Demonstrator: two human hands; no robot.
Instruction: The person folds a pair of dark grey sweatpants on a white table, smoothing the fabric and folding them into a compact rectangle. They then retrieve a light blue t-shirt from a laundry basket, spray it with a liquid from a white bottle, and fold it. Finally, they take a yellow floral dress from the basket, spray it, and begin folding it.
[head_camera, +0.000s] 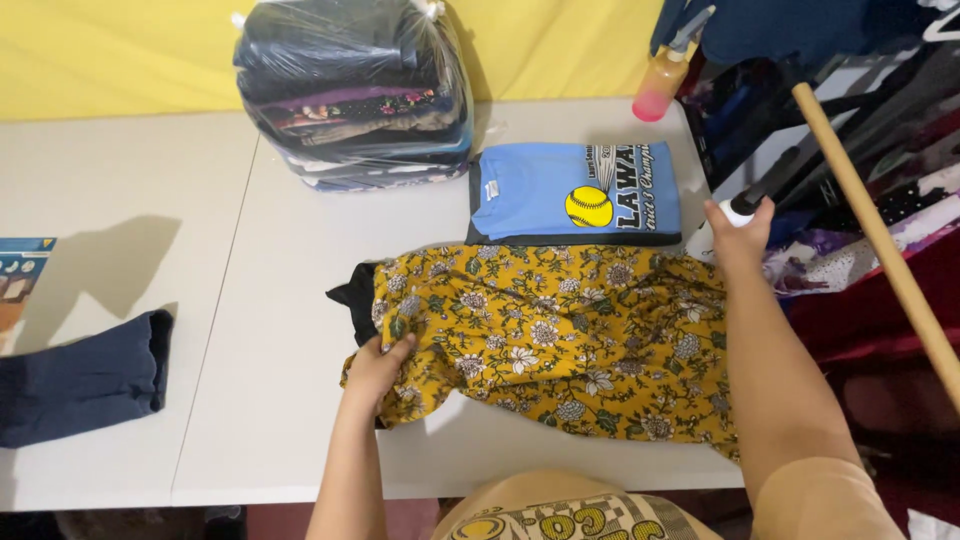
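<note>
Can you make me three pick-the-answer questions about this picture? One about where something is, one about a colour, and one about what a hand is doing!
1. Where is the clear plastic bag of clothes?
A. On the table by the yellow wall
B. On the floor
C. In the person's lap

2. What colour is the folded shirt behind the flowery garment?
A. Red
B. Blue
C. Green

3. What is the left hand doing?
A. Waving in the air
B. Holding a cup
C. Gripping the flowery garment's edge

Answers:
1. A, the bag stands at the far side of the white table, against the yellow wall.
2. B, the shirt is light blue with a yellow ball printed on it.
3. C, its fingers curl on the yellow floral cloth, while the right hand holds a small white-capped object at the table's right edge.
</note>
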